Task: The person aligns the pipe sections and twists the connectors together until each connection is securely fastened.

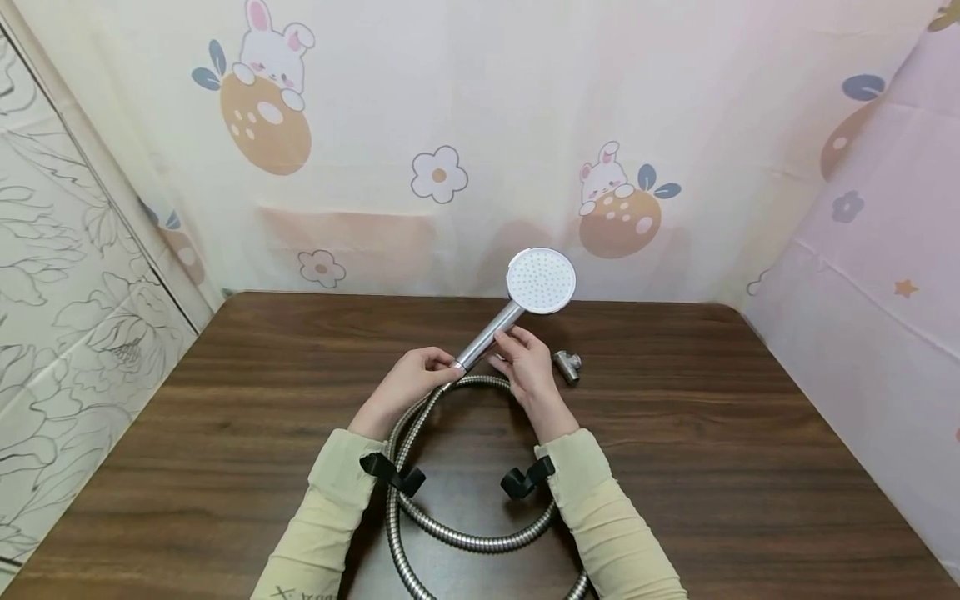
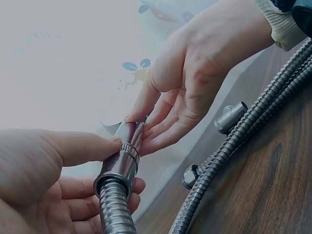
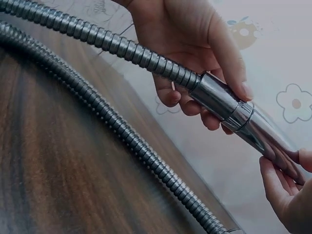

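Fingers [image 2: 83, 207] of my left hand [image 1: 411, 379] curl beneath the metal collar [image 3: 217, 97] at the hose's end, my thumb pressing it from above. My right hand [image 1: 528, 367] grips the handle [image 1: 491, 333] of the shower head [image 1: 542, 281] between thumb and bent fingertips, just past the joint where collar and handle meet. Neither hand is spread wide.

I hold one shower head, tilted up, its round white face turned towards me and showing against the far edge of the worktop [image 1: 750, 433], a little right of that edge's middle. One ribbed hose [image 1: 487, 543] loops between my forearms and runs towards the near edge, leaving view at the bottom. One small metal fitting [image 1: 567, 368] lies just right of my right hand, nearer the far edge than the near one. One nut [image 2: 189, 176] shows beside the hose in the left wrist view.

Two pale sleeves [image 1: 318, 517] cover my arms, each with one black strap [image 1: 393, 475] at the wrist. One patterned cloth [image 1: 510, 108] hangs behind the far edge.
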A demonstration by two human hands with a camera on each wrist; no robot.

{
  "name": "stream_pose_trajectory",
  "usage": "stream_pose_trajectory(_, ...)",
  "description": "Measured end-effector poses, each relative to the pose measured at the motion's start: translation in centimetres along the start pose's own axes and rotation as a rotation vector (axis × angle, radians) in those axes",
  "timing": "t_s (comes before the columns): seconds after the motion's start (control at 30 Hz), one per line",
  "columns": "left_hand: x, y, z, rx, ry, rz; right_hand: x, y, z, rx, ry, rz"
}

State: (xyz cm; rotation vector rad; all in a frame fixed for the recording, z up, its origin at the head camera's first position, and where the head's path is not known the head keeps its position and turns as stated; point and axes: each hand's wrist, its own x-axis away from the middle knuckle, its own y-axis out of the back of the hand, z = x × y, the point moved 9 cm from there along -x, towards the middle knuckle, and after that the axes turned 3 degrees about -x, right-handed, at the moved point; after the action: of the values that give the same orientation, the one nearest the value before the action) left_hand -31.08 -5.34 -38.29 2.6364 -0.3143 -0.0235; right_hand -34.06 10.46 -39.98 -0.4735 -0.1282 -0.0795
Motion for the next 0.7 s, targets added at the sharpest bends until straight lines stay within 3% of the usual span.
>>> stream_pose_trajectory(0.37, 0.6, 0.1, 0.9, -0.052, 0.032, 0.01, 0.3, -0.3, -1.0, 0.067, -0.022, -0.005)
stream_pose_trajectory(0.7, 0.7, 0.6, 1.2, -0.062, -0.006, -0.025, 0.0, -0.9, -1.2, 0.089, -0.005, -0.019)
